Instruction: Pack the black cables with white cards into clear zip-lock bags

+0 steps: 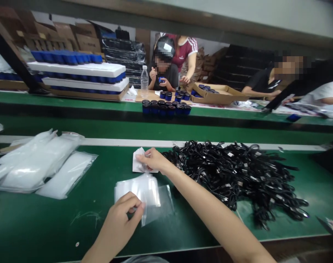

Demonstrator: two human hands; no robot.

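My left hand point(122, 219) is closed in a pinch at the edge of a clear plastic bag point(158, 208). That bag lies against a pile of similar clear bags point(130, 184) on the green bench. Farther forward, my right hand point(154, 160) has its thumb and fingers closed on white folded paper point(137, 166) at a small stack; how many sheets are between the fingers cannot be made out. Just right of that hand spreads a large heap of black coiled cables point(224, 168).
Filled plastic packs point(43, 160) lie at the left of the green bench point(81, 226). On the raised shelf behind stand blue round containers point(166, 108), foam trays point(81, 69), a bottle point(144, 82) and a cardboard tray point(218, 95). Several people sit or stand beyond it.
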